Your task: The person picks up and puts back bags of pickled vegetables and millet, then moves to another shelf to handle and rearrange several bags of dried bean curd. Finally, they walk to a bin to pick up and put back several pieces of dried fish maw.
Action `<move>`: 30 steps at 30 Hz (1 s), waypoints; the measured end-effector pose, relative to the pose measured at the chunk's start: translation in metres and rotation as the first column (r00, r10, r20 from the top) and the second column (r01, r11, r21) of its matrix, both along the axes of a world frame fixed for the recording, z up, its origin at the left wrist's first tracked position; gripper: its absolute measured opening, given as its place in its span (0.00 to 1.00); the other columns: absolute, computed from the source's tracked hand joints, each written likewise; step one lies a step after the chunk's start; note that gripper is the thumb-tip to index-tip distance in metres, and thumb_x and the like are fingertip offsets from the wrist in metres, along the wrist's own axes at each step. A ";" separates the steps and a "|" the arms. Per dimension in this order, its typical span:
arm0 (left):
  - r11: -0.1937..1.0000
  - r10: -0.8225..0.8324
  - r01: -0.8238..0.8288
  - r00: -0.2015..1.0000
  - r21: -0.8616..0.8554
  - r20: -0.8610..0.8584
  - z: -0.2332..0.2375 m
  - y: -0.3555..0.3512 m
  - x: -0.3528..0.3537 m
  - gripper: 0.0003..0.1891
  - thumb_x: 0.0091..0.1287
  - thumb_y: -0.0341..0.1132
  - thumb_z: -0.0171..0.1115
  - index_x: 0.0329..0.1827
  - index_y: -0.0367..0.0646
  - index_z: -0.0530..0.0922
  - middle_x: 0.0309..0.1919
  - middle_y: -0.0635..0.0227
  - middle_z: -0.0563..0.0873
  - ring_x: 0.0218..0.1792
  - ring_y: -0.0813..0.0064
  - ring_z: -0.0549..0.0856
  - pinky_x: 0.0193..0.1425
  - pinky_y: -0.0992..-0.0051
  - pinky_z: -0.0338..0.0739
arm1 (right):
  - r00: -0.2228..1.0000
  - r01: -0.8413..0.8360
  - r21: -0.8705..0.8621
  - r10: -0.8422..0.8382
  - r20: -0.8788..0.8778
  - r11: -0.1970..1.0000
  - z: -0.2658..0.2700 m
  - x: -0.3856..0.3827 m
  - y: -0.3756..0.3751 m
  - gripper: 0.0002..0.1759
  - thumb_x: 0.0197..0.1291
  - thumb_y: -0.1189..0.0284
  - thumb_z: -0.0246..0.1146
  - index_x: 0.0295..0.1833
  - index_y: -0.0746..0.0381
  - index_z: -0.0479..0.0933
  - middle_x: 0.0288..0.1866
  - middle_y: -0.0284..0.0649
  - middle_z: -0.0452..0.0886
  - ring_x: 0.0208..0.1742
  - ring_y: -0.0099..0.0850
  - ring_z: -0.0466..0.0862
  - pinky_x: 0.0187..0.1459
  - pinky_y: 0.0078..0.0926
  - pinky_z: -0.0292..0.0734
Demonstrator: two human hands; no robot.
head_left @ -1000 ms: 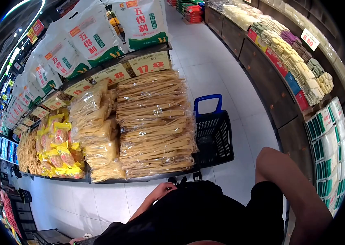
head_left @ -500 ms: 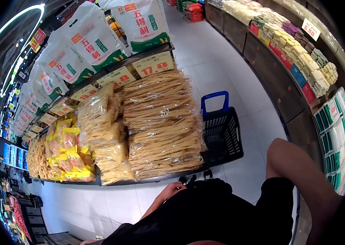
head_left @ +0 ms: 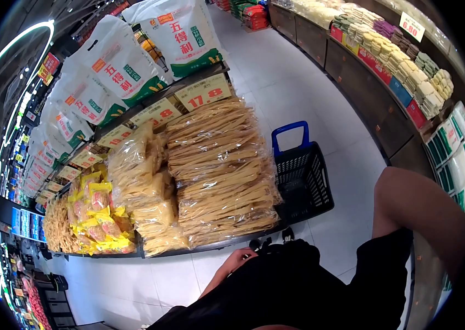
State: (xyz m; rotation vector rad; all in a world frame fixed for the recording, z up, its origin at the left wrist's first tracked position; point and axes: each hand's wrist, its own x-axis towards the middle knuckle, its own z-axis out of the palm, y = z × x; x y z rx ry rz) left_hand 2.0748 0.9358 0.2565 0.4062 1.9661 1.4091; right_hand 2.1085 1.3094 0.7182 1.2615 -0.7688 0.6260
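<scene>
My left hand is low in front of my dark shirt, by the front edge of the display shelf. Its fingers look curled in; whatever they may hold is hidden. My right arm is bent, with the elbow forward, and its hand is out of view. Closest to my left hand are clear bags of long tan dried sticks, stacked on the shelf. A dark shopping basket with a raised blue handle stands just past the shelf's right end, ahead of my shoes.
Paler bagged strips and yellow packets fill the shelf to the left. White flour sacks stand behind price signs. Along the right, a counter holds bundled noodles. A tiled aisle runs between.
The camera view has shifted slightly, so the shelf goods sit a little lower and to the right. My right elbow appears higher and farther right. My left hand keeps nearly the same pose.
</scene>
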 end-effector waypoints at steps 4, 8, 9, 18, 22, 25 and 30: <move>1.000 -0.002 0.002 1.000 -0.003 -0.022 0.001 -0.001 0.003 0.10 0.69 0.34 0.62 0.47 0.38 0.84 0.42 0.62 0.83 0.44 0.68 0.84 0.46 0.72 0.78 | 1.000 0.006 0.004 -0.006 -0.002 1.000 -0.001 0.002 -0.003 0.16 0.71 0.64 0.57 0.59 0.60 0.76 0.61 0.38 0.79 0.63 0.32 0.77 0.68 0.33 0.69; 1.000 0.016 -0.017 0.999 0.012 0.034 0.003 -0.003 0.003 0.11 0.71 0.36 0.61 0.48 0.38 0.84 0.42 0.61 0.83 0.44 0.68 0.83 0.46 0.71 0.78 | 1.000 -0.001 0.007 0.001 0.016 1.000 0.005 -0.004 0.001 0.17 0.71 0.64 0.57 0.59 0.60 0.75 0.61 0.38 0.79 0.63 0.32 0.77 0.68 0.33 0.69; 1.000 0.011 -0.011 1.000 0.005 0.025 0.003 -0.001 -0.001 0.11 0.71 0.36 0.61 0.48 0.38 0.84 0.42 0.61 0.83 0.44 0.68 0.83 0.46 0.71 0.78 | 1.000 0.000 0.015 0.000 0.016 1.000 0.006 -0.003 0.000 0.17 0.71 0.64 0.57 0.59 0.60 0.75 0.62 0.38 0.79 0.63 0.32 0.77 0.68 0.33 0.69; 1.000 0.020 -0.018 0.994 0.018 -0.108 -0.009 0.002 -0.004 0.11 0.70 0.36 0.62 0.46 0.37 0.84 0.39 0.62 0.83 0.42 0.66 0.83 0.47 0.71 0.78 | 0.999 0.010 0.029 -0.009 -0.038 1.000 0.002 0.002 -0.004 0.17 0.71 0.63 0.57 0.60 0.59 0.75 0.62 0.37 0.78 0.63 0.32 0.76 0.68 0.33 0.69; 1.000 0.025 -0.025 1.000 0.017 -0.005 -0.010 -0.002 0.000 0.10 0.71 0.35 0.60 0.46 0.37 0.84 0.40 0.62 0.82 0.41 0.68 0.83 0.45 0.71 0.79 | 1.000 -0.003 0.014 0.003 -0.005 1.000 0.006 0.000 -0.003 0.17 0.71 0.63 0.57 0.60 0.59 0.75 0.63 0.37 0.78 0.64 0.32 0.76 0.68 0.33 0.68; 1.000 0.026 -0.026 1.000 0.007 0.002 -0.001 -0.002 0.001 0.10 0.71 0.35 0.60 0.47 0.38 0.84 0.40 0.62 0.82 0.41 0.67 0.83 0.45 0.71 0.78 | 1.000 -0.017 0.024 0.017 -0.009 1.000 0.006 -0.003 -0.004 0.18 0.71 0.63 0.57 0.60 0.59 0.75 0.63 0.37 0.78 0.64 0.32 0.76 0.68 0.33 0.68; 1.000 -0.002 0.000 0.992 -0.012 -0.127 -0.010 0.001 -0.001 0.11 0.71 0.36 0.61 0.48 0.39 0.84 0.38 0.63 0.85 0.42 0.67 0.84 0.45 0.70 0.77 | 0.999 -0.031 0.059 0.034 -0.043 0.998 0.002 -0.002 -0.011 0.18 0.71 0.63 0.57 0.61 0.58 0.75 0.64 0.36 0.78 0.64 0.32 0.76 0.68 0.33 0.68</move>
